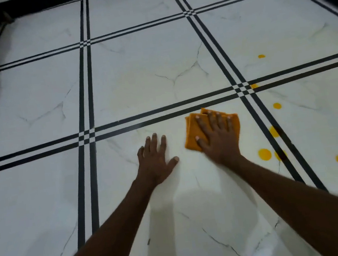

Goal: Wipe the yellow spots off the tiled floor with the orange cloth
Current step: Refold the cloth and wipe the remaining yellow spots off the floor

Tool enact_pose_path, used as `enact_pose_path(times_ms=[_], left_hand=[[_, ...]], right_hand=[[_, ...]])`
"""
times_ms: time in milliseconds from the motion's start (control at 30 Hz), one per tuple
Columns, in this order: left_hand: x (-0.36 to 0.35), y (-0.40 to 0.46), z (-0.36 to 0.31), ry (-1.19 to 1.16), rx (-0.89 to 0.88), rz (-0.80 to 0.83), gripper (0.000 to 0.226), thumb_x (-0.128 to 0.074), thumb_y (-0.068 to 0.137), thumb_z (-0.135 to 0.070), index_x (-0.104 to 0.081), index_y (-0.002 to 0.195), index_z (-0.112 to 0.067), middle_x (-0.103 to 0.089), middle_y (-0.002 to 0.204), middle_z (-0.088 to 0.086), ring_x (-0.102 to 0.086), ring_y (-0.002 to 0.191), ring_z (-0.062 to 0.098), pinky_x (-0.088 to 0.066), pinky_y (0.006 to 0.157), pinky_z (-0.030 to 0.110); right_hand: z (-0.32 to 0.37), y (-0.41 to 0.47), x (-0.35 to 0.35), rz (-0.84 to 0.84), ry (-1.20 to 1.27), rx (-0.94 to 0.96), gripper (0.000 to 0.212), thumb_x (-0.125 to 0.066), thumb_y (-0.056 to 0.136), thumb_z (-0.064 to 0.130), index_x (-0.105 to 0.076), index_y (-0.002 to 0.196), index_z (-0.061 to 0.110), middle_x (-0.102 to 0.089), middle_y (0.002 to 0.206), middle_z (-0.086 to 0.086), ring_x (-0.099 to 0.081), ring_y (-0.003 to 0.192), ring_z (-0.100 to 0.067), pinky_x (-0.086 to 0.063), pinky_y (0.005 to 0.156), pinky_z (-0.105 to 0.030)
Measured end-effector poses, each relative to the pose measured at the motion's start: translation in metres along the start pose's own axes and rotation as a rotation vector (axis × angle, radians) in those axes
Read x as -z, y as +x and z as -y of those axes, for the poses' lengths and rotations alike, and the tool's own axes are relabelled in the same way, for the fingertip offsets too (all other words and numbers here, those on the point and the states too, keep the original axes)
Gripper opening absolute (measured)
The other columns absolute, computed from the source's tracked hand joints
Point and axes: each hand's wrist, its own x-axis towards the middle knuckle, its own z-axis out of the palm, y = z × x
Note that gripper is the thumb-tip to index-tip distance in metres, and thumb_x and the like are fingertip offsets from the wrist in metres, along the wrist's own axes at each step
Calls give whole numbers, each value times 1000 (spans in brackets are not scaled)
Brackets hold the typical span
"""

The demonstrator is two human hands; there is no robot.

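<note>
White tiled floor [136, 68]: our right hand [217, 137] flat on orange cloth [193, 131], left hand [155, 161] flat, bracing. Approx 8 yellow spots [264, 154] left to wipe.

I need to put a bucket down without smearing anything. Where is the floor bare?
Bare: the tiles left of the left hand and those beyond the orange cloth under the right hand. Crowded: yellow spots dot the tiles to the right, across the black stripes.

glossy marble-look tiled floor [136, 68] (reflective sheen); soft matt orange cloth [194, 133].
</note>
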Motion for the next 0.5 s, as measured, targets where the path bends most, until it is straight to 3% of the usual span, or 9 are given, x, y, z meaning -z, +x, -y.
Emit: enact_pose_path(times_ms=[133,267,333,500], left_hand=[[25,9,-6,172,-5,198,108,-45,82,-78,6,158,-23,10,166,13,3,152,34,-14,119,52],[43,23,-22,232,24,290,121,-61,75,-75,3,158,-15,1,164,17,-9,149,39,-31,112,54],[45,31,-25,235,29,311,126,-67,71,-73,2,158,-12,-2,162,18,-12,147,41,-37,110,53],[30,27,-24,276,37,205,119,-69,77,-64,0,157,-10,-6,160,19,-18,143,41,-40,107,54]], right_hand=[[14,-68,7,-43,49,-157,76,-35,99,57,-7,163,30,-11,170,-13,-10,157,-39,-3,125,-60],[6,-73,11,152,26,175,77,-28,98,63,-2,163,31,3,170,-11,-2,157,-41,3,124,-61],[-20,-48,19,228,-21,254,78,-18,95,69,4,162,36,7,171,-8,2,158,-37,6,124,-59],[-87,-36,27,202,-50,108,82,-10,92,71,-1,163,32,-1,171,-12,-3,157,-38,2,123,-61]])
